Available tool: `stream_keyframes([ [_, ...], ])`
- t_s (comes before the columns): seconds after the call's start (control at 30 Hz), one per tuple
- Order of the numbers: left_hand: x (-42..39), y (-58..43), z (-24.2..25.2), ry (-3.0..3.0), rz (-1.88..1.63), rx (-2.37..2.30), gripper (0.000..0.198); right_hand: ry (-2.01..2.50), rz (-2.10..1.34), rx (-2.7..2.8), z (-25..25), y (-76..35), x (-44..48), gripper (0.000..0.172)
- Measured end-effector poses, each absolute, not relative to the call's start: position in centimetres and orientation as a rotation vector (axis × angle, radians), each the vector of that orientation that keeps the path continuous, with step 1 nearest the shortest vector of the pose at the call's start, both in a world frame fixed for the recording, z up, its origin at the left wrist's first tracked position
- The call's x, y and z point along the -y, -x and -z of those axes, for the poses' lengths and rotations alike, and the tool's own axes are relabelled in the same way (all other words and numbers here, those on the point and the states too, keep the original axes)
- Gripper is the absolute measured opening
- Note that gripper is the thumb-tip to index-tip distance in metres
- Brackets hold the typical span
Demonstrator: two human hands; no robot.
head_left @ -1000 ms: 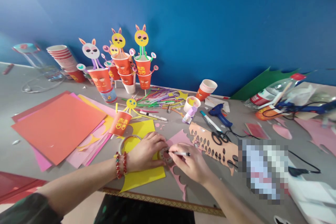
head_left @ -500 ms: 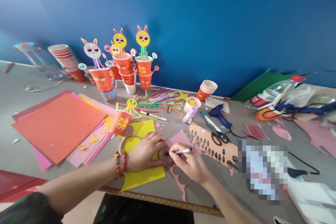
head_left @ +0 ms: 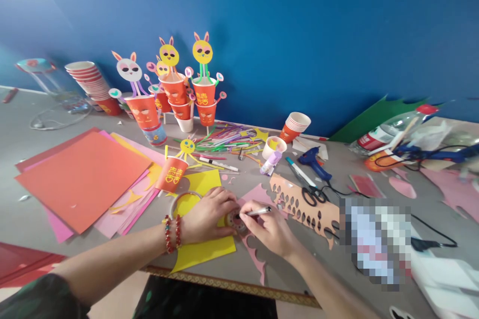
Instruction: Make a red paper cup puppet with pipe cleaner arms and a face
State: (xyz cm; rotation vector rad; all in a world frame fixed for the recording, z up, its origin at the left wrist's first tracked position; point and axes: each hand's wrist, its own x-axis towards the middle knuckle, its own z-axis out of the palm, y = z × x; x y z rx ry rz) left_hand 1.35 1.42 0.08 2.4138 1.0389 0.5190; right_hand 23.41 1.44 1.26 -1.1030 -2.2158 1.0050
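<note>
My right hand [head_left: 270,229] pinches a silver-grey pen [head_left: 263,211], its tip down at a small round ring [head_left: 235,220]. The ring lies on scalloped pink paper [head_left: 258,194]. My left hand [head_left: 211,213], with red bead bracelets at the wrist, grips the ring's left side between thumb and fingers; part of the ring is hidden. Yellow paper [head_left: 205,251] lies under that hand, and a larger pale ring [head_left: 173,205] sits just behind it. A red cup [head_left: 172,173] with a yellow paper face [head_left: 187,146] leans nearby.
Orange sheets [head_left: 86,174] lie left. Behind stand cup figures [head_left: 142,109] and stacked cups [head_left: 80,79]. Several pipe cleaners [head_left: 224,139] are heaped at the wall. Right are black-handled scissors [head_left: 314,196], punched peach paper [head_left: 295,204], a blue glue gun [head_left: 314,162] and a bottle [head_left: 389,132].
The pen's upper end has shifted slightly left with my right hand. My left hand keeps its place on the ring. The camera view has shifted a little.
</note>
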Motion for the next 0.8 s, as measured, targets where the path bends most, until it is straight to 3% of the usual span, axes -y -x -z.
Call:
stream_keyframes([
  [0.8,-1.5,-1.3,-0.1,-2.405,-0.506,-1.038,0.037,1.134,-0.960,2.392,-3.4,-23.1,-2.4,0.016],
])
